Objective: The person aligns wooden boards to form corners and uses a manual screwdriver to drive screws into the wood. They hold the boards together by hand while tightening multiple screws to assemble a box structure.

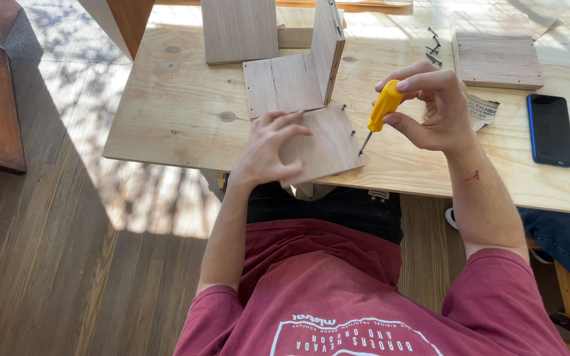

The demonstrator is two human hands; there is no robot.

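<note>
- The pale plywood surface is running out of view at the top and right edges, with patchy sunlight washing out its far end
- A wooden panel assembly is standing near the middle, one board lying flat and another upright on its edge; the upper parts are cut off by the frame
- A loose wooden board is lying at the near edge, partly covered by the left hand, which is pressing flat on it with fingers spread
- The right hand is closing around the yellow screwdriver, hiding the top of the handle
- The screwdriver's tip is meeting the board's right edge, where small screws are barely showing
</note>
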